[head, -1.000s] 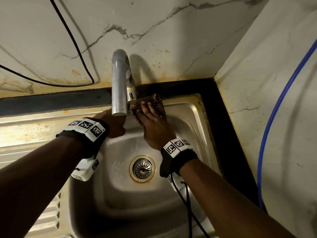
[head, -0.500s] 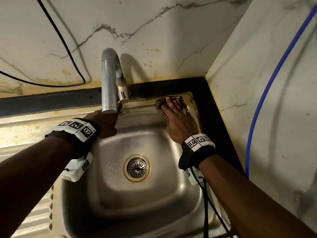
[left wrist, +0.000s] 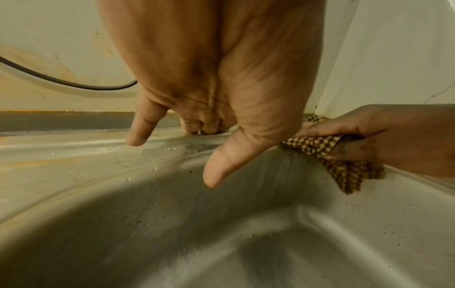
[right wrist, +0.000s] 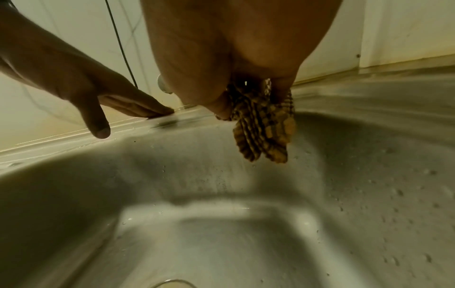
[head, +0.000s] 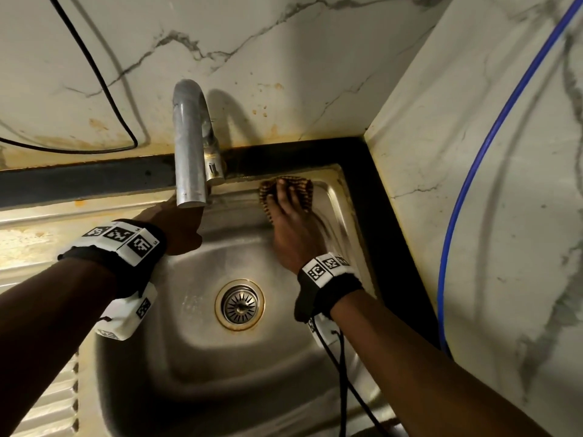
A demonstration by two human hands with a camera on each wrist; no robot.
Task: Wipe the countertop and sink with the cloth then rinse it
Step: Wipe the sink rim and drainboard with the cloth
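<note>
A brown checked cloth [head: 303,188] lies on the back rim of the steel sink [head: 195,357], near its back right corner. My right hand [head: 290,225] presses it there, fingers spread on top. In the left wrist view the right hand [left wrist: 393,136] has its thumb under the cloth [left wrist: 344,169], pinching it. A loose end of the cloth [right wrist: 263,134] hangs into the basin. My left hand [head: 179,228] holds nothing; in the right wrist view the left hand [right wrist: 98,93] rests straight fingertips on the back rim under the faucet [head: 189,146].
The drain [head: 239,304] sits mid-basin. A ribbed drainboard [head: 47,405] lies to the left. A dark countertop strip [head: 394,216] runs behind and to the right of the sink, below marble walls. A black cable [head: 94,74] and a blue hose [head: 467,190] hang on the walls.
My right hand has slid the cloth rightward along the back rim, from beside the faucet to the back right corner. My left hand has stayed under the faucet.
</note>
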